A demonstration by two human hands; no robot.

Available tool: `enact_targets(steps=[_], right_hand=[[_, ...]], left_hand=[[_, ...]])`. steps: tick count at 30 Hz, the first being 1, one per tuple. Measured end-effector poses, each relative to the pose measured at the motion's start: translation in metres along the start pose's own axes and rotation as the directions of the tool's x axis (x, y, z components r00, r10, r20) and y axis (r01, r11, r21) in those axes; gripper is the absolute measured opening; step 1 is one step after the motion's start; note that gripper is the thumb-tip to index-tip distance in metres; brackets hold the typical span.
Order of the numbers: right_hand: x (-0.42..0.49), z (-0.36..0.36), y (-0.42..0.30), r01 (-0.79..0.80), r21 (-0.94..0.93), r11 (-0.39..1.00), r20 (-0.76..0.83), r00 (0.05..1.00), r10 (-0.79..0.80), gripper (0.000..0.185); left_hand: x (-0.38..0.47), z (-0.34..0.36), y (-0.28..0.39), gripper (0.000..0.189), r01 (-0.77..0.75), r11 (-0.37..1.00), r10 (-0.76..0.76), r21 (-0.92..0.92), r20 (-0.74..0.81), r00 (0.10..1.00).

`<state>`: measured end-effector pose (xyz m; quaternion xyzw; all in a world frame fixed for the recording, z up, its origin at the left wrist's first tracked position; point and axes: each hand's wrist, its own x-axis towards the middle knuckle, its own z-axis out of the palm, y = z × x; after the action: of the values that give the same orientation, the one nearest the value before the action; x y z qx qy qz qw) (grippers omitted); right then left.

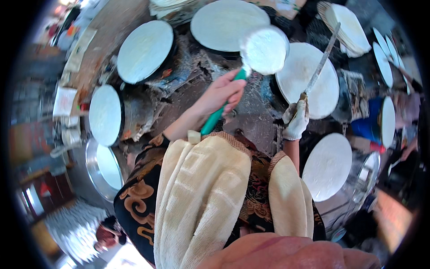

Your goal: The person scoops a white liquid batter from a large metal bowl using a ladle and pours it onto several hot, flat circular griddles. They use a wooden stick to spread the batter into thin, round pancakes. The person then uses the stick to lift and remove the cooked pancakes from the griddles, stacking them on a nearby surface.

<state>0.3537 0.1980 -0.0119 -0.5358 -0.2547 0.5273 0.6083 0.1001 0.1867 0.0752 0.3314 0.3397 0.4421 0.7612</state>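
Note:
My left hand (223, 92) is closed round the green handle (215, 117) of a ladle, whose round bowl (264, 50) holds white batter. The bowl is blurred and overlaps the edge of a round griddle (230, 25) coated white. On my right hand (297, 117), a stained white glove grips a long, flat metal spatula (322, 62), its blade tilted up to the right. That blade crosses over another round white sheet on a griddle (307, 80). Whether it touches the sheet cannot be told.
More white-coated griddles stand left (145, 52), far left (105, 115) and right (327, 167). A metal basin (102, 169) with white liquid is at lower left. Stacked thin sheets (349, 28) lie at upper right. Another person's forearm (409, 148) shows at the right edge.

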Motion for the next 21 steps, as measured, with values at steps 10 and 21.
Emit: enact_targets(steps=[10,21], right_hand=[[-0.052,0.113,0.048,-0.184,-0.357,0.916,0.521,0.775,0.359,0.031],[-0.203,0.274,0.116,0.211,-0.705,0.677,0.652,-0.185,0.736,0.047]], left_hand=[[-0.109,-0.081,-0.039,0.009,-0.342,0.857,0.064,-0.386,-0.578,0.813],[-0.258,-0.157,-0.063,0.018,-0.397,0.866,-0.022,-0.305,-0.815,0.579]])
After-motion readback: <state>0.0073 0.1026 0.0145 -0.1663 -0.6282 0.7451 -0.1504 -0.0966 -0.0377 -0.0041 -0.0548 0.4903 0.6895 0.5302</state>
